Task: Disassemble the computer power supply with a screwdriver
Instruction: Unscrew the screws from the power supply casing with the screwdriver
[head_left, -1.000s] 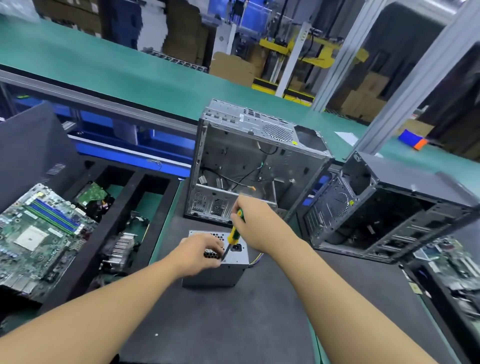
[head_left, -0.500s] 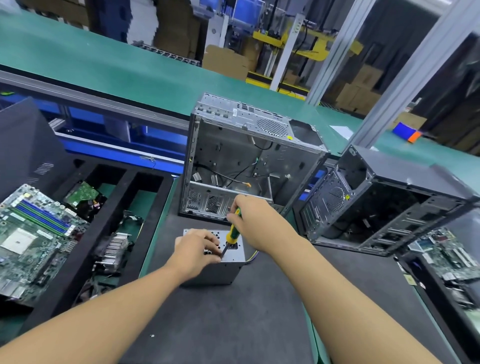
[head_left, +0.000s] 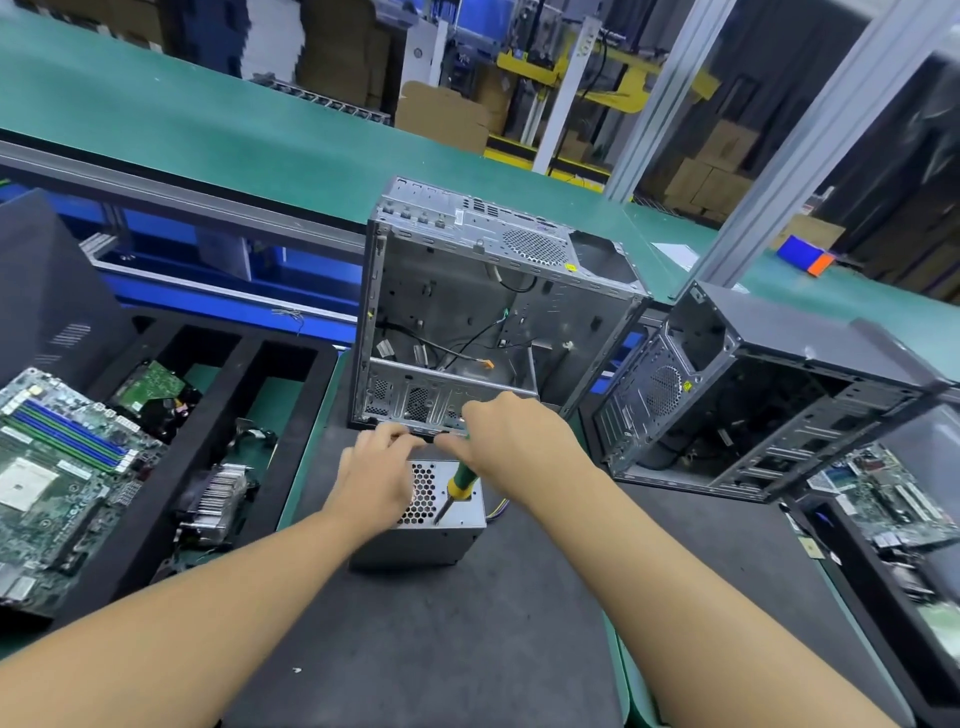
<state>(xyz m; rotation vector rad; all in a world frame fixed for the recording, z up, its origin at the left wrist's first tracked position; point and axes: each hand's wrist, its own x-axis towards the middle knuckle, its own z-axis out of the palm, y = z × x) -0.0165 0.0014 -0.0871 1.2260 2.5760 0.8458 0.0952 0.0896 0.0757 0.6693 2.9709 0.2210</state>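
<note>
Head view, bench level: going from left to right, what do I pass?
In order: motherboard → heatsink → left hand → right hand, gripping the screwdriver → black case. The power supply sits under both hands, so it is left out.

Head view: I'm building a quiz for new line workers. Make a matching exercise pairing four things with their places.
Things:
1 screwdriver
2 blue-slotted motherboard
3 heatsink
4 power supply

Places:
A on the black mat, centre
B in the right hand
C far left edge
D tray compartment left of the mat

Pairs: 1-B, 2-C, 3-D, 4-A
</note>
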